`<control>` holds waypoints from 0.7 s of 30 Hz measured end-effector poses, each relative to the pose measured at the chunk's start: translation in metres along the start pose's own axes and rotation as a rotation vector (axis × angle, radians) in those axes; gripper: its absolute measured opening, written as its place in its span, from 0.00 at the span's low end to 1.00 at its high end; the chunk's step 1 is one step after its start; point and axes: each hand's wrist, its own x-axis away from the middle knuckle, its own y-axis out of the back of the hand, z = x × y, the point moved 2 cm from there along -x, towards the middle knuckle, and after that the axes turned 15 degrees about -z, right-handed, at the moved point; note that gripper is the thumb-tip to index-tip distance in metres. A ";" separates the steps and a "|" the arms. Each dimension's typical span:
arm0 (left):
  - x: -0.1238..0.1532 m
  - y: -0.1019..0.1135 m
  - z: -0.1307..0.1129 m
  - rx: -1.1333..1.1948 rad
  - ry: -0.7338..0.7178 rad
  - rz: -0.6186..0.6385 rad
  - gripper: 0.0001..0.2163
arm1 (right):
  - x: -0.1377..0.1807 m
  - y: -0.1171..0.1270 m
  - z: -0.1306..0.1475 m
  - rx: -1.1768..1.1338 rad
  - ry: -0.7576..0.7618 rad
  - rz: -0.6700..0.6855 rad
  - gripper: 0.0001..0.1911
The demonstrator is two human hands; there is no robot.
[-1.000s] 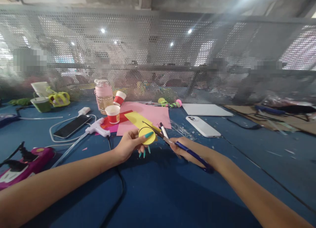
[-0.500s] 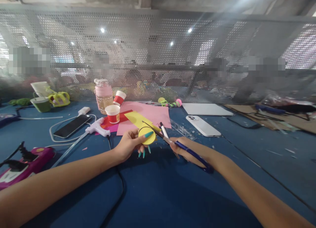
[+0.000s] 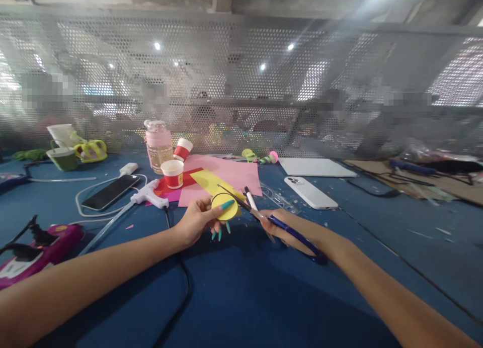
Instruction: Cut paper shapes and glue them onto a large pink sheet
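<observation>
Between the thumb and fingers of my left hand [image 3: 196, 218] is a round piece of yellow paper [image 3: 222, 213] with a dark line along its upper edge. My right hand [image 3: 287, 227] is wrapped around blue-handled scissors [image 3: 292, 230]. Their blades are apart, and the upper one reaches along the top right edge of the yellow piece. Just behind the blades lies a white marker [image 3: 251, 199] with a black cap. A strip of yellow paper [image 3: 207, 182] rests on pink paper [image 3: 237, 172] beyond my hands.
To the left are a glue gun [image 3: 151, 193], a black phone [image 3: 110, 193] with a cable, and a magenta power strip [image 3: 60, 242]. Paper cups [image 3: 173, 177] and a pink bottle [image 3: 158, 147] stand behind. On the right lies a white phone [image 3: 311, 192]. A perforated screen [image 3: 234, 86] borders the table.
</observation>
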 end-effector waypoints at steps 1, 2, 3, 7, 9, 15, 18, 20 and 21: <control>0.000 0.000 0.000 0.000 0.003 0.003 0.19 | 0.000 0.000 0.000 -0.001 -0.001 0.001 0.36; 0.000 0.000 0.000 0.000 0.006 0.006 0.19 | 0.000 0.000 -0.001 0.001 -0.004 0.001 0.36; 0.000 0.000 0.000 0.000 0.009 0.009 0.19 | 0.000 0.000 -0.001 0.003 -0.006 0.002 0.36; -0.001 -0.001 0.000 -0.003 0.009 0.012 0.19 | 0.000 0.001 0.000 -0.007 0.006 0.003 0.36; -0.001 -0.001 0.000 -0.007 0.008 0.009 0.18 | 0.000 0.001 0.001 -0.011 0.012 0.001 0.36; -0.001 0.000 0.000 -0.011 0.009 0.005 0.17 | -0.001 0.000 0.003 0.058 0.011 -0.032 0.37; 0.000 -0.001 -0.001 -0.011 0.008 0.007 0.18 | -0.002 -0.001 0.003 0.073 0.019 -0.041 0.37; 0.000 0.000 -0.001 -0.012 0.006 0.006 0.19 | -0.003 -0.001 0.003 0.080 0.037 -0.041 0.36; 0.000 0.000 -0.001 -0.013 0.004 0.004 0.20 | -0.003 -0.001 0.002 0.088 0.039 -0.046 0.36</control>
